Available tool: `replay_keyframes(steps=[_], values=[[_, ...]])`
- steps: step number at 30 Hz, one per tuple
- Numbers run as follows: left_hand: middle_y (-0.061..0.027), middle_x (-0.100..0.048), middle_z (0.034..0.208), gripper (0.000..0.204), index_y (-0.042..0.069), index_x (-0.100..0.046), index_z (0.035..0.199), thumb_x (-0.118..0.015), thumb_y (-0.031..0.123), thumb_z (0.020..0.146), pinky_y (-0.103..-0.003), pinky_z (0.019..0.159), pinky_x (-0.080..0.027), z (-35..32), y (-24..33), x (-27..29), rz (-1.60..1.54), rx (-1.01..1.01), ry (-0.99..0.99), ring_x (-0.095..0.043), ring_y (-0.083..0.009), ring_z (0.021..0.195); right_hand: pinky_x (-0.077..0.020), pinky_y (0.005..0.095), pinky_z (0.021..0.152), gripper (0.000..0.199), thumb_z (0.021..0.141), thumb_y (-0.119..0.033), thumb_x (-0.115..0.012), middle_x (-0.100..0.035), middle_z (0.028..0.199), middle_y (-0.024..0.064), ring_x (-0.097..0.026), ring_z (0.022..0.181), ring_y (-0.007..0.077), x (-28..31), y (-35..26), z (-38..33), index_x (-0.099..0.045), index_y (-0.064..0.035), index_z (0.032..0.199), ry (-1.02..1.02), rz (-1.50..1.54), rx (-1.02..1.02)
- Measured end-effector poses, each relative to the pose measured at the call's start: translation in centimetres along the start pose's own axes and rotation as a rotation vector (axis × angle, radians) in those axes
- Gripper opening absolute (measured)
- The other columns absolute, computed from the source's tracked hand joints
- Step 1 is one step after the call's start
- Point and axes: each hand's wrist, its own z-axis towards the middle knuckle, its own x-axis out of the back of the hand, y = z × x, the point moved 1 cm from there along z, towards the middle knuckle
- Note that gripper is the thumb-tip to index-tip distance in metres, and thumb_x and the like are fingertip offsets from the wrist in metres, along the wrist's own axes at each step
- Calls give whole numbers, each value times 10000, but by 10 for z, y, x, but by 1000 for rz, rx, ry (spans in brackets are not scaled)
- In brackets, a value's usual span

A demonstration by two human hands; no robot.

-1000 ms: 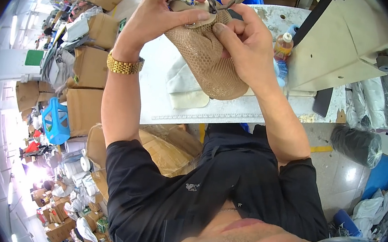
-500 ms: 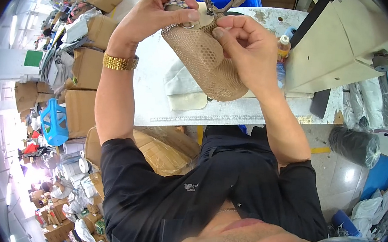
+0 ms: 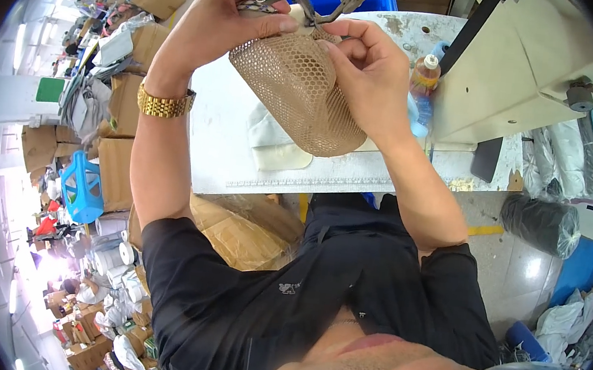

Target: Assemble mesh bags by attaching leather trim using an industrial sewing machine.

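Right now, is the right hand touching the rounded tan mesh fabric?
Touching: the head view shows the right hand pinching the tan mesh fabric near its top.

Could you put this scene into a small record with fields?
Left hand: grips the tan mesh piece near its upper left edge
Right hand: pinches its upper right part
Machine: cream sewing machine, at the right
Surface: white table, measuring strip along its near edge
Nearby: white-capped bottle
Worn: gold-coloured wristband, left side

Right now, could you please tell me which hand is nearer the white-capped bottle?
The right hand, bare-wristed; the left hand, farther from the bottle across the tan mesh piece, has a gold wristband.
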Motion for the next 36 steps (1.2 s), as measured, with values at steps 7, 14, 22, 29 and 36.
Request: replay_keyframes(steps=[7, 14, 22, 29, 36], values=[[-11, -697, 763, 157, -11, -726, 837, -795, 129, 815, -230, 675, -506, -14, 10, -17, -44, 17, 120, -597, -48, 712, -460, 202, 580, 148, 881, -59, -700, -671, 717, 17, -598, 633, 50, 22, 0, 11, -673, -6, 1017, -58, 18, -25], [-26, -700, 761, 150, -34, -701, 827, -771, 99, 834, -233, 652, -512, -19, 11, -27, -51, -17, 193, -612, -55, 707, -521, 296, 798, 215, 869, -78, -662, -702, 1005, 64, -660, 874, 176, 40, -46, 11, -698, -28, 1075, -140, -91, 542], [-53, -693, 1033, 223, -16, -654, 1054, -730, 119, 894, -266, 795, -565, -15, -17, -17, -336, -3, -15, -636, -91, 925, -465, 353, 698, 158, 808, -185, -757, -583, 722, 64, -568, 705, 273, 28, -52, -6, -682, -53, 853, -444, -452, 578], [-47, -697, 983, 202, -13, -675, 1024, -741, 118, 884, -254, 792, -563, -17, -13, -22, -366, -26, 1, -641, -84, 905, -456, 332, 631, 104, 812, -128, -748, -592, 648, 63, -579, 601, 239, 24, -38, -8, -686, -45, 817, -209, -359, 451], [-50, -695, 965, 152, -14, -681, 981, -742, 74, 873, -240, 755, -568, -20, -3, -27, -306, -92, 39, -643, -83, 872, -431, 296, 564, 58, 796, -65, -729, -601, 632, 49, -561, 552, 175, 26, -35, -7, -695, -37, 834, -154, -313, 395]])
